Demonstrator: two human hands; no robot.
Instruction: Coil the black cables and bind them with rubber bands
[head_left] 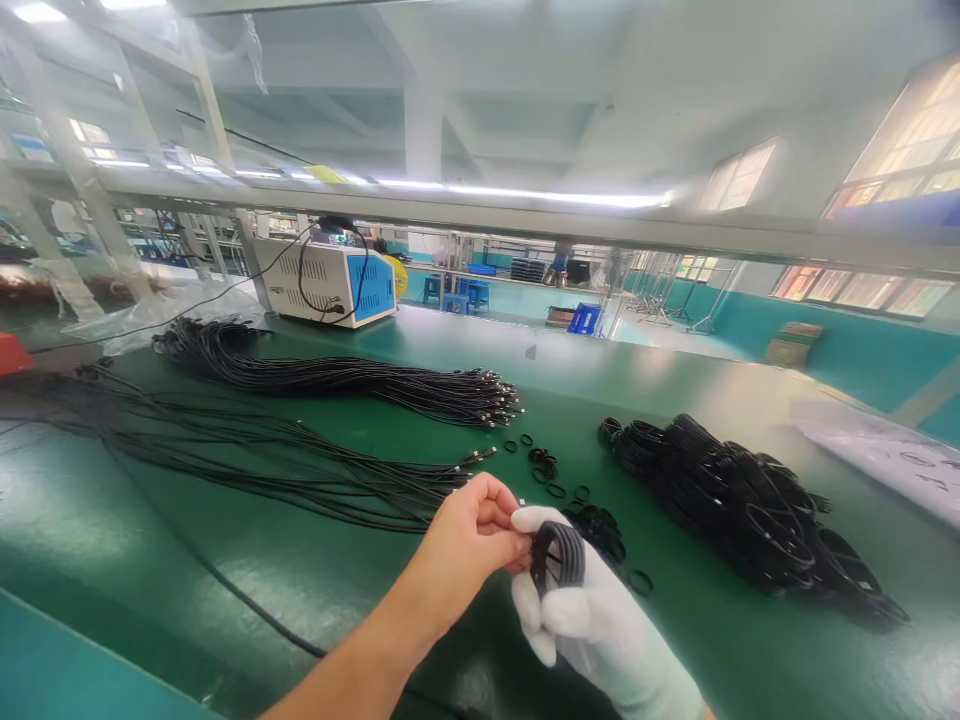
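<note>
While the white-gloved right hand (596, 605) grasps a round coil of black cable (572, 553) at the lower centre of the frame, its stacked turns run left to right, the loop's opening facing the bare left hand (469, 530), just beside its left edge; whether that left grip pinches anything is hidden.

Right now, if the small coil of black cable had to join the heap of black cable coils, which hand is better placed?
Probably right: the white-gloved right hand holds the coil and is nearer the heap. The bare left hand, at the coil's left edge, is farther away.
</note>
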